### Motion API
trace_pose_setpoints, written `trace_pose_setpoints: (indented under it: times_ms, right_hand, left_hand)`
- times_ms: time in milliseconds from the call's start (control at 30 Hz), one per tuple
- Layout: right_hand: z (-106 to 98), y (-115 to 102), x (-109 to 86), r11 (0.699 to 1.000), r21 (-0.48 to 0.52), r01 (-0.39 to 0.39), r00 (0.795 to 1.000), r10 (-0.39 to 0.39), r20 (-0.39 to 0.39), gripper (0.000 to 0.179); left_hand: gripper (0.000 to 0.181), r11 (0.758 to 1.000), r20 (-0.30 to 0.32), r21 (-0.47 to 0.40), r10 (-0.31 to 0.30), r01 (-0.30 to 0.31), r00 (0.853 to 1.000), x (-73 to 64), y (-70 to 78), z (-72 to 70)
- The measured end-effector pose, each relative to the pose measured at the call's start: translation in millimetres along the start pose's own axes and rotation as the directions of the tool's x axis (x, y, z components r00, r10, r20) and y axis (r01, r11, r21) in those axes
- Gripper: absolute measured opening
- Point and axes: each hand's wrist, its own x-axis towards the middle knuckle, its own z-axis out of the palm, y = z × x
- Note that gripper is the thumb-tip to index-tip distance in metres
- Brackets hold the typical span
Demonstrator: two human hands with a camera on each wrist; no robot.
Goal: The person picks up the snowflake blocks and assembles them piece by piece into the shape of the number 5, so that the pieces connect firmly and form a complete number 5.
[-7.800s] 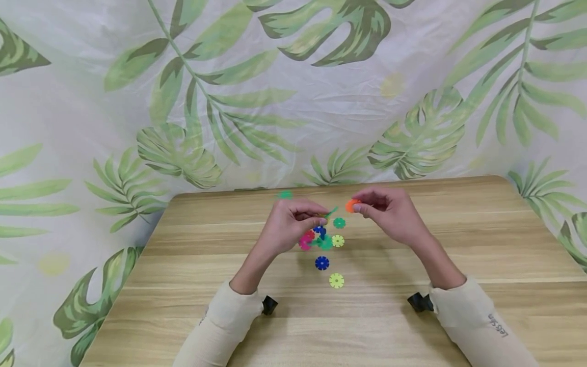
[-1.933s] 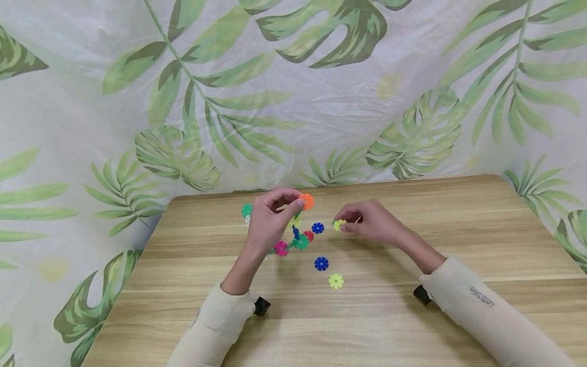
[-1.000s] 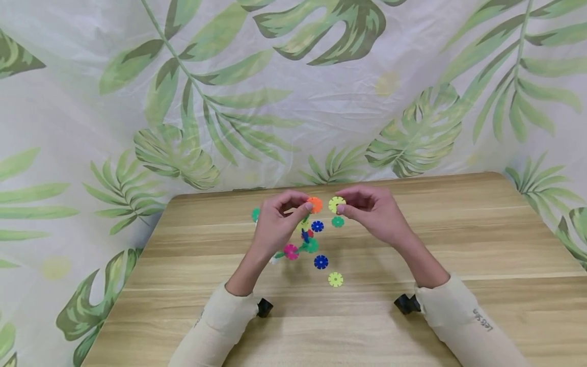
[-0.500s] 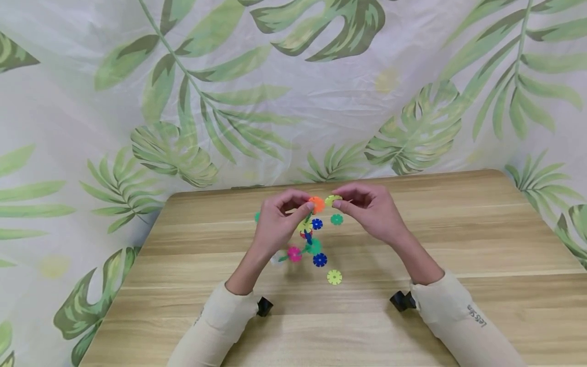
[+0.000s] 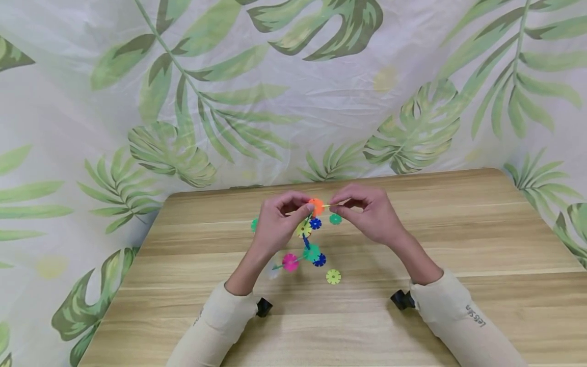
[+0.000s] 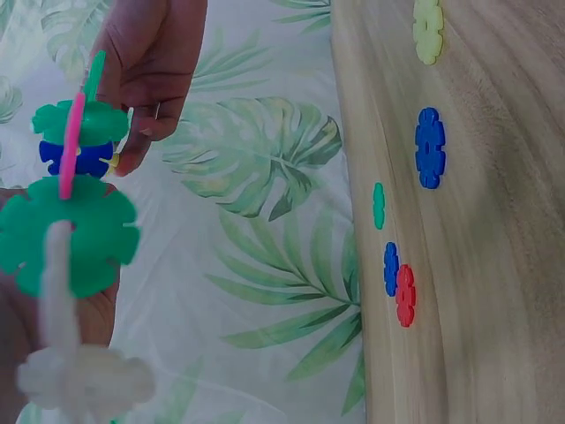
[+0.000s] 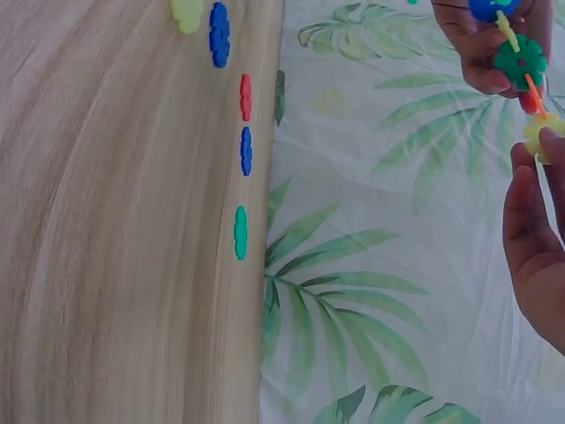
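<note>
My left hand [image 5: 282, 220] pinches an orange notched plastic disc [image 5: 317, 205] between thumb and fingers. It ends a chain of interlocking snowflake discs hanging over the table, including a pink disc [image 5: 290, 262], a green disc [image 5: 312, 252] and a white disc [image 6: 84, 384]. Part of the chain is behind the left hand. My right hand [image 5: 371, 214] pinches a yellow disc [image 7: 537, 140], turned edge-on in the head view and meeting the orange disc's right rim. In the right wrist view, orange and yellow line up edge to edge.
Loose discs lie flat on the wooden table [image 5: 458, 229]: a green one [image 5: 336, 218], a blue one [image 5: 315, 224], another blue one [image 5: 319, 261], a yellow one [image 5: 333, 277] and a red one [image 6: 405, 296]. A leaf-patterned cloth [image 5: 321, 112] hangs behind the table.
Earlier my right hand brought the orange disc to the chain, then picked up a yellow disc from the table. The yellow disc has since moved left and turned edge-on against the orange one.
</note>
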Motion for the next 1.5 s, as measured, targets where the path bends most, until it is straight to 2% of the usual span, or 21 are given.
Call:
trace_pose_setpoints:
  times_ms: [233, 433, 633, 733, 1000, 1267, 1500]
  right_hand:
    - [-2, 4, 0.3, 0.988, -0.043, 0.147, 0.989, -0.148, -0.007, 0.023]
    - [-3, 8, -1.3, 0.979, 0.008, 0.202, 0.979, -0.202, -0.007, 0.026]
    - [1, 12, -1.3, 0.969, 0.023, 0.245, 0.969, -0.245, -0.019, 0.029]
    - [1, 12, -0.6, 0.970, 0.022, 0.241, 0.970, -0.241, -0.020, 0.029]
    - [-2, 4, 0.8, 0.979, -0.059, 0.193, 0.979, -0.196, -0.052, 0.034]
    - [-4, 1, 2.0, 0.981, -0.061, 0.183, 0.980, -0.187, -0.062, 0.031]
    - [-5, -1, 2.7, 0.981, -0.098, 0.170, 0.982, -0.177, -0.063, 0.028]
  left_hand:
    - [0.010, 1.000, 0.006, 0.000, -0.007, 0.007, 1.000, -1.3, 1.8, 3.4]
    - [0.010, 1.000, 0.022, -0.008, 0.001, -0.001, 1.000, -3.2, 0.4, 10.9]
    - [0.007, 1.000, -0.003, 0.000, -0.024, 0.024, 1.000, -4.9, -1.2, 12.3]
    - [0.007, 0.999, -0.003, -0.015, -0.029, 0.029, 1.000, -4.7, -0.6, 13.2]
    - [0.010, 0.997, 0.017, -0.070, -0.037, 0.038, 0.999, -3.1, 4.3, 15.0]
    - [0.011, 0.996, 0.026, -0.065, -0.065, 0.067, 0.998, -3.8, 6.3, 13.1]
    - [0.013, 0.996, 0.062, -0.069, -0.054, 0.058, 0.997, -3.3, 6.7, 11.1]
